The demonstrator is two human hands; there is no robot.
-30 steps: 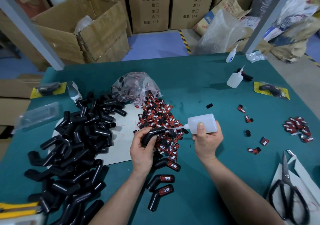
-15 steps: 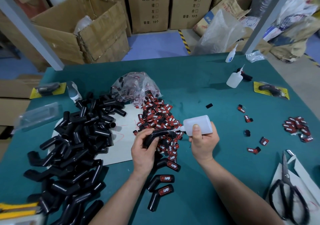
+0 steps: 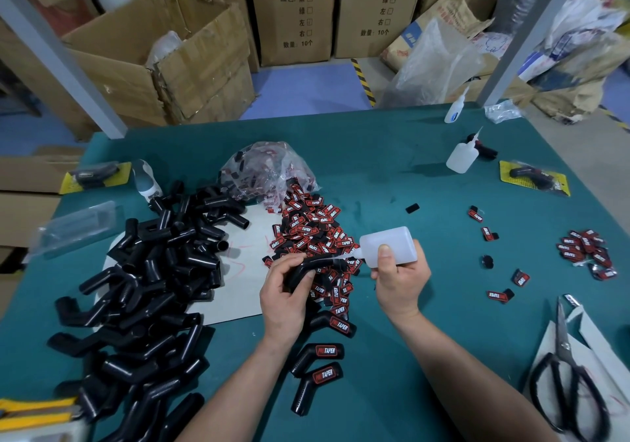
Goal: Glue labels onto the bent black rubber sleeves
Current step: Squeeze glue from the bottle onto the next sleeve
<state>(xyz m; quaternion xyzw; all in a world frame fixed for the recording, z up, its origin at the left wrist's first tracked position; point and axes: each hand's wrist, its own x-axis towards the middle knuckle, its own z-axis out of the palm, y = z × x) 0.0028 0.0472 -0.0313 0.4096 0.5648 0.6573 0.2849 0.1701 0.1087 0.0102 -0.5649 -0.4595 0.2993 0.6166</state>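
My left hand (image 3: 284, 297) grips a bent black rubber sleeve (image 3: 320, 265) above the green table. My right hand (image 3: 400, 281) holds a white glue bottle (image 3: 390, 244) on its side, its thin nozzle touching the upper arm of that sleeve. Under both hands lies a heap of red-and-black labels (image 3: 312, 233). Three sleeves with labels on them (image 3: 322, 351) lie near my left forearm. A big pile of bare black sleeves (image 3: 146, 288) covers the left of the table.
A clear bag of labels (image 3: 269, 169) sits behind the heap. Two more glue bottles (image 3: 460, 157) stand at the back right. Loose labels (image 3: 586, 249) lie to the right, black scissors (image 3: 566, 373) at the near right. Cardboard boxes (image 3: 160, 60) stand beyond the table.
Both hands have shifted slightly left and toward me, and the bottle's nozzle has come down onto the sleeve. The piles have not moved.
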